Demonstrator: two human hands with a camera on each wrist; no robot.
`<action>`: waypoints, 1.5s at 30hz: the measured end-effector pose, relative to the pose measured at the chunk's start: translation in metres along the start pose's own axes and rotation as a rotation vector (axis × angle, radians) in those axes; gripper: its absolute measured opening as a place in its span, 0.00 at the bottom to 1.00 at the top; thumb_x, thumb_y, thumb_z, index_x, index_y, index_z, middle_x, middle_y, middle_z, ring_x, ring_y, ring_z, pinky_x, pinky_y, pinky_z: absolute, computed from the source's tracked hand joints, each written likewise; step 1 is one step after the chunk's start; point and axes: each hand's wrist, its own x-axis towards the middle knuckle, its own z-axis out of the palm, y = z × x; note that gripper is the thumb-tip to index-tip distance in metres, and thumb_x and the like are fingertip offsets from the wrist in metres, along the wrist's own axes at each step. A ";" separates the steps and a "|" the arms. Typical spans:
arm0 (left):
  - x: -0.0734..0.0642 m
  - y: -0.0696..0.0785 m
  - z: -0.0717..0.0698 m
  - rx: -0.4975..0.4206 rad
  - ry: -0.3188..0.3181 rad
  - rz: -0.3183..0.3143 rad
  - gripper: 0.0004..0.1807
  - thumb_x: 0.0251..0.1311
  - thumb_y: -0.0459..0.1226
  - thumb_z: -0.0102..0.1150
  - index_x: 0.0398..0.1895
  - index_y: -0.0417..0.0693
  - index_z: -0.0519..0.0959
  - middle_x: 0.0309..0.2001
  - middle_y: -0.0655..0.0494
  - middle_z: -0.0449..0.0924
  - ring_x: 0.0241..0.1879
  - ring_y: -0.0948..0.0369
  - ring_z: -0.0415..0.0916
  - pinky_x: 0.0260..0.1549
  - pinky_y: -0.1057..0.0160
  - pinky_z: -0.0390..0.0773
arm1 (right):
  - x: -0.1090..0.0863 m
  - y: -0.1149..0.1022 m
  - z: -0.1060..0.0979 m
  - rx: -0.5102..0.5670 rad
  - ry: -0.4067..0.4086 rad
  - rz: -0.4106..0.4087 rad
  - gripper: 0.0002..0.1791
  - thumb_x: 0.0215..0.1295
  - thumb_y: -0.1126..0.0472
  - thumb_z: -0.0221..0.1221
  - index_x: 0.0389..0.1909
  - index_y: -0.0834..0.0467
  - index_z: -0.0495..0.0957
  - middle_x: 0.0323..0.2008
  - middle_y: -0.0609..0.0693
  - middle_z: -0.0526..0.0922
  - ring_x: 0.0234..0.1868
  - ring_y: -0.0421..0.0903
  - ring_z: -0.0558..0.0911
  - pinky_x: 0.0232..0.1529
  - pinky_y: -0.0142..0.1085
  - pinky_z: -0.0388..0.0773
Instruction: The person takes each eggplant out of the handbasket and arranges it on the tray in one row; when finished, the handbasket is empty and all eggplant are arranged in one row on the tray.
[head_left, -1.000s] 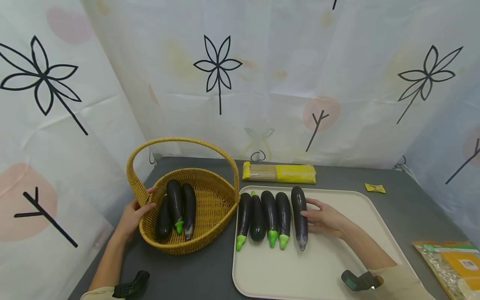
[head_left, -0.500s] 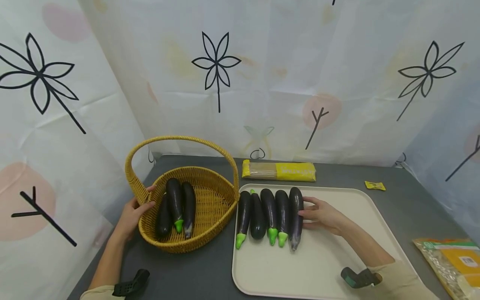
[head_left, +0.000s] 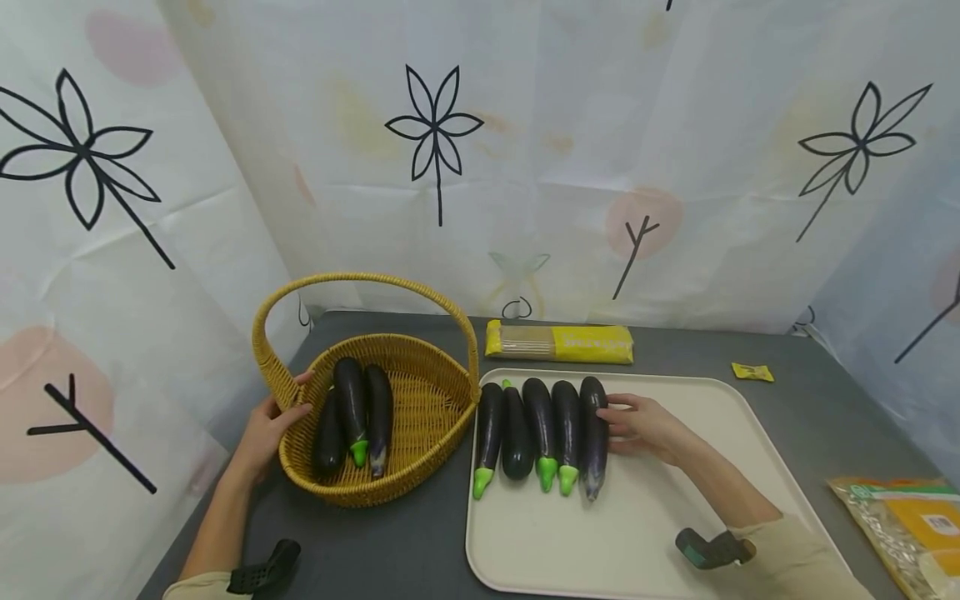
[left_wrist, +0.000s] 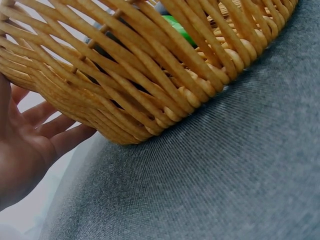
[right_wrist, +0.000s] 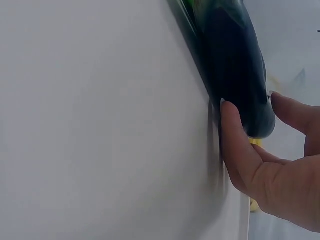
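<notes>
On the left stands a golden wicker basket (head_left: 420, 417) with a tall arched handle, three dark eggplants (head_left: 350, 408) lying inside. My left hand (head_left: 264, 437) holds its left rim by the handle's foot, thumb over the edge; the left wrist view shows the fingers (left_wrist: 75, 137) against the outer wall. Several eggplants lie side by side on a cream tray (head_left: 555, 542), some with bright green caps. My right hand (head_left: 651, 429) is at the rightmost eggplant (head_left: 595, 442), holding its upper part. Thumb and fingers lie on either side of its rounded end (right_wrist: 260, 120) in the right wrist view.
Behind the tray lies a yellow pack of noodles (head_left: 558, 342). A small yellow packet (head_left: 752, 372) is at the back right, and a clear and orange bag (head_left: 907, 525) at the right edge. Patterned cloth (head_left: 555, 167) encloses the grey table (head_left: 360, 550).
The rightmost eggplant has shifted slightly left, closing up to the row, with my right hand moving along on it. My left hand and the basket have stayed put.
</notes>
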 end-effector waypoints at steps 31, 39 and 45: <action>0.001 -0.001 -0.002 -0.010 0.005 0.005 0.28 0.71 0.39 0.49 0.71 0.42 0.60 0.52 0.48 0.70 0.41 0.69 0.75 0.35 0.65 0.78 | -0.021 -0.045 0.002 0.070 -0.313 -0.143 0.29 0.75 0.53 0.48 0.67 0.69 0.59 0.56 0.62 0.70 0.53 0.54 0.75 0.51 0.48 0.74; 0.000 -0.002 -0.001 -0.016 0.008 -0.008 0.28 0.71 0.39 0.49 0.71 0.43 0.61 0.51 0.47 0.71 0.40 0.68 0.76 0.34 0.64 0.78 | -0.019 -0.059 0.042 0.107 -0.433 -0.127 0.31 0.74 0.52 0.48 0.68 0.69 0.57 0.54 0.61 0.71 0.49 0.50 0.77 0.51 0.48 0.74; 0.000 -0.003 0.000 -0.022 0.005 0.000 0.28 0.71 0.39 0.49 0.71 0.42 0.61 0.52 0.47 0.71 0.41 0.68 0.76 0.34 0.64 0.78 | -0.018 -0.070 0.074 0.132 -0.519 -0.126 0.29 0.74 0.54 0.48 0.66 0.69 0.61 0.50 0.57 0.74 0.46 0.50 0.78 0.50 0.50 0.74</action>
